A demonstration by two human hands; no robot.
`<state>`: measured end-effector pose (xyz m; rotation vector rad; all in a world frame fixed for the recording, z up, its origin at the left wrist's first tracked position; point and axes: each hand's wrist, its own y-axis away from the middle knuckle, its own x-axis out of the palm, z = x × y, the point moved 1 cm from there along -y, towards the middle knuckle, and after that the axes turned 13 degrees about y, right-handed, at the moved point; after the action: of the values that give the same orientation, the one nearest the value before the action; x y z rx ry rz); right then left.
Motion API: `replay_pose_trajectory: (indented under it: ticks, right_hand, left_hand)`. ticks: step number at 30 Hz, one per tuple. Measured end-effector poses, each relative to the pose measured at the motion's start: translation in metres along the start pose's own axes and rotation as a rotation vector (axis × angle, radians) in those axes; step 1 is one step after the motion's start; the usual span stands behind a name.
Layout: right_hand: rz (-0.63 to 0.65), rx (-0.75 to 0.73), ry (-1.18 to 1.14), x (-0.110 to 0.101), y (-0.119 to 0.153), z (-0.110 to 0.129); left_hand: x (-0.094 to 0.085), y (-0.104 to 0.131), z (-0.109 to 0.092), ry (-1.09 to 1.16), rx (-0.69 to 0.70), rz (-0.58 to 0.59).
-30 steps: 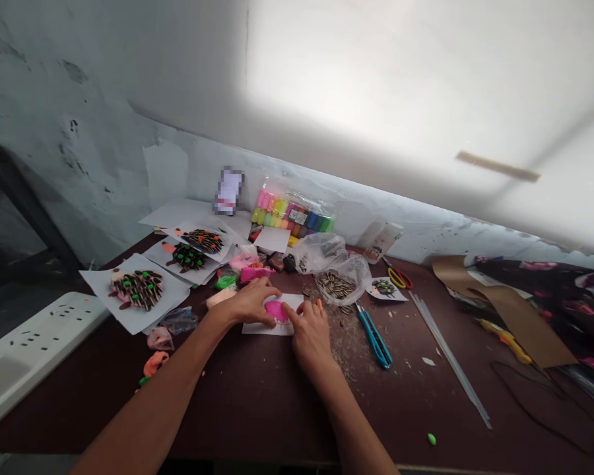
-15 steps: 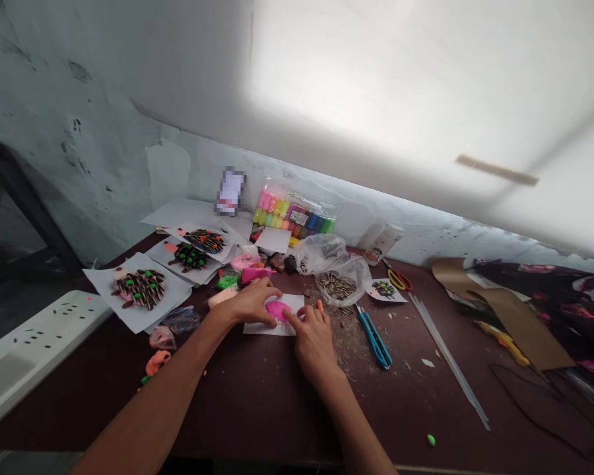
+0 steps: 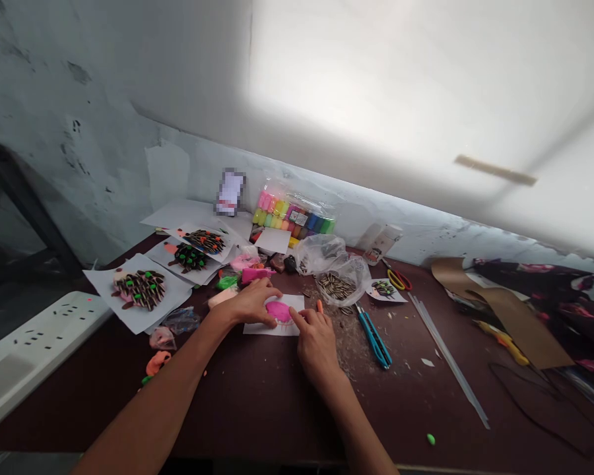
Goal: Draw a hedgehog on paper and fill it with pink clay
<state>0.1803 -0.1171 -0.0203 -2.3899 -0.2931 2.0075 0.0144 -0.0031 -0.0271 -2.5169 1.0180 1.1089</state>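
Note:
A flat pink clay oval (image 3: 278, 311) lies on a small white paper (image 3: 257, 328) on the dark table. My left hand (image 3: 254, 302) rests over the paper's left side, thumb and fingers apart around the oval's left edge. At the oval's right edge is my right hand (image 3: 315, 333), its index finger stretched out toward the clay and the other fingers bent. An orange-tipped thing (image 3: 319, 305) shows at the right hand's fingers; whether it is held is unclear. Seeds in a clear plastic bag (image 3: 337, 286) lie just beyond that hand.
Finished-looking seed hedgehogs on paper (image 3: 141, 289) lie at left, beside a white power strip (image 3: 39, 336). A clay set (image 3: 294, 214) leans at the wall. Right of my hands are a blue cutter (image 3: 375, 338), scissors (image 3: 399, 278) and clear sticks (image 3: 448, 359).
My right index finger has drawn back slightly to the right, so more of the pink oval shows. My left hand has stayed in almost the same place.

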Motion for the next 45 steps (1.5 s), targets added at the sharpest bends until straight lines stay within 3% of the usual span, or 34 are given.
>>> replay_pose_trajectory:
  ticks: [9,28,36,45]
  right_hand:
    - [0.025,-0.057,0.073,0.002,0.004,0.0]
    - [-0.01,0.001,0.107,0.003,-0.003,0.007]
    - [0.024,0.012,0.019,0.0,-0.002,0.001]
    - [0.087,-0.017,0.109,-0.009,-0.004,0.007]
  left_hand:
    - [-0.001,-0.001,0.004,-0.019,0.004,0.034]
    - [-0.001,0.0,0.0,-0.008,-0.004,0.032]
    - [-0.002,-0.001,0.001,-0.003,0.019,0.045]
    - [-0.007,0.0,0.008,0.08,0.042,0.102]
